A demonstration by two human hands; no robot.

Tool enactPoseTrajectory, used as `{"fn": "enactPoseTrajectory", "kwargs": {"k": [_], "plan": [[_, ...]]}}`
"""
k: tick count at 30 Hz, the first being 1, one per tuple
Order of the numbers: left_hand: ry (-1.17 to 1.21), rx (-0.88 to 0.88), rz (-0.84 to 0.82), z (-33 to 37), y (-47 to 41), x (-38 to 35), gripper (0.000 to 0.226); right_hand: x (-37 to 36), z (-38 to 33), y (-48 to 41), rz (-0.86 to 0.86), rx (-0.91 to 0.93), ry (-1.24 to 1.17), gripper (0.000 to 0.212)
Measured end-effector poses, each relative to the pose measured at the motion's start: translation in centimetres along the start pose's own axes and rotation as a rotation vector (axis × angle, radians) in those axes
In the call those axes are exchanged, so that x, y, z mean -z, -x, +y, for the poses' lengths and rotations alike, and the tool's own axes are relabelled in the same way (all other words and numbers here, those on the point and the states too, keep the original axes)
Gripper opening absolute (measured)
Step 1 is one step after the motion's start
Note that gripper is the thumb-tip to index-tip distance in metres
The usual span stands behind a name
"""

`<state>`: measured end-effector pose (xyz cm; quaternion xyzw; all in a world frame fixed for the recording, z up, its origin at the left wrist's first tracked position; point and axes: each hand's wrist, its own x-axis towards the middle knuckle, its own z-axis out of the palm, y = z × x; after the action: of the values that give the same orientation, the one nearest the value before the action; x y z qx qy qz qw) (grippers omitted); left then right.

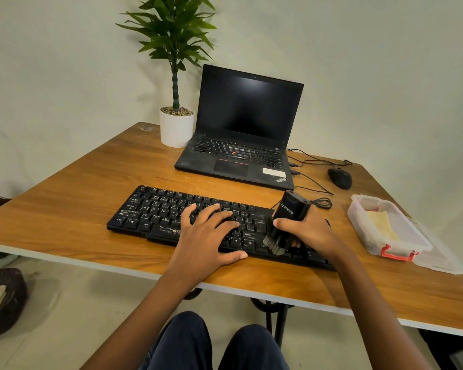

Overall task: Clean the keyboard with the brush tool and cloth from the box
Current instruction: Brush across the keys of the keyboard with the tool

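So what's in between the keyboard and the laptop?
Just bare table between keyboard and laptop, in the head view; a thin cable passes at the right.

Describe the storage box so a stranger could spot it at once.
Look at the wooden table, then along its right edge, past the right end of the black keyboard. A clear plastic box sits there with a yellowish cloth inside. Its see-through walls and red latch set it apart from the black mouse behind it.

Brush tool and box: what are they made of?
The black cylindrical brush tool looks like matte hard plastic, smooth with printed lettering; its pale bristles could be nylon or hair. The clear rectangular box looks like translucent plastic: its walls are milky and see-through.
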<state>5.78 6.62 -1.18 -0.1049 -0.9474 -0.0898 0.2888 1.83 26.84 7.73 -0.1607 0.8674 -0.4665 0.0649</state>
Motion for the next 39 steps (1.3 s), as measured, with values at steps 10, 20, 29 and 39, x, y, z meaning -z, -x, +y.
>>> {"fn": "enactPoseTrajectory", "kwargs": {"k": [10,20,29,39], "plan": [[0.016,0.000,0.006,0.0,0.0,0.0,0.062,0.1,0.3,0.3,-0.070,-0.014,-0.044,0.014],[0.010,0.002,-0.001,0.0,0.1,0.0,0.061,-0.8,0.1,0.6,-0.053,-0.018,-0.085,0.014],[0.025,-0.002,0.013,0.0,0.1,0.0,0.061,-0.8,0.3,-1.2,0.081,0.021,-0.010,0.012],[0.032,-0.002,0.015,-0.1,0.0,-0.1,0.061,-0.8,0.1,-2.0,0.107,0.019,0.014,0.012]]}}
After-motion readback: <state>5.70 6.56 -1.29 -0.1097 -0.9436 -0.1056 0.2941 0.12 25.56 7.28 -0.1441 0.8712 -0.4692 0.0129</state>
